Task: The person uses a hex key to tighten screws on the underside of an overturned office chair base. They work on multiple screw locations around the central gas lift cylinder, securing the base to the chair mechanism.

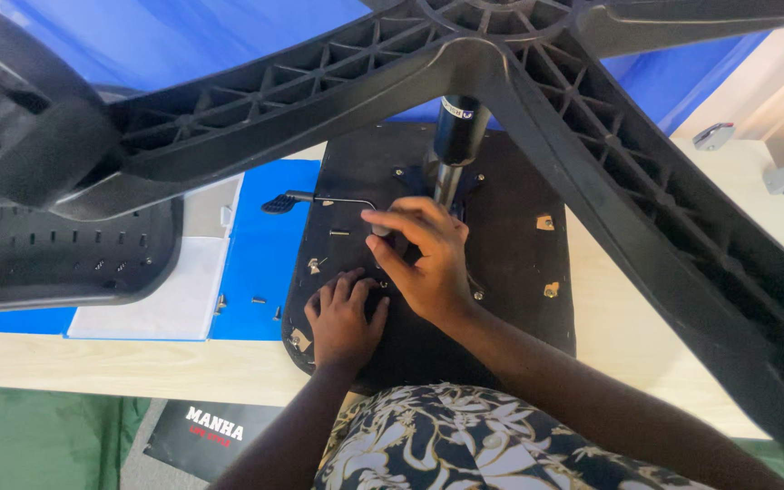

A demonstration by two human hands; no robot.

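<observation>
Working surface: lying upside down on a pale wooden table (637, 336) is a black flat office-chair seat underside (519, 299), the board both hands are busy on.
Right hand: the right hand (424, 259) is curled over the middle of the seat underside, thumb and fingers closed around a small dark part of the mechanism just below the column; what exactly it pinches is hidden by the fingers.
Left hand: the left hand (345, 318) rests palm down on the seat underside, fingers bent and pressing on the board, just beside and touching the right wrist; it grips nothing that can be seen.
Column: a black gas-lift cylinder with a silver shaft (455, 145) rises from the seat centre, right above the right hand.
Base: a black ribbed plastic star-shaped chair base (519, 73) spreads overhead, close to the camera, its arms crossing the top and right of the view.
Lever: a thin metal lever with a black paddle tip (297, 200) sticks out to the left of the mechanism.
Backrest: a black perforated plastic chair back (56, 254) lies at the left.
Under it: a blue and white flat sheet (260, 254) with small loose screws (258, 299) on it.
Lap: floral patterned clothing (465, 440) at the bottom edge.
</observation>
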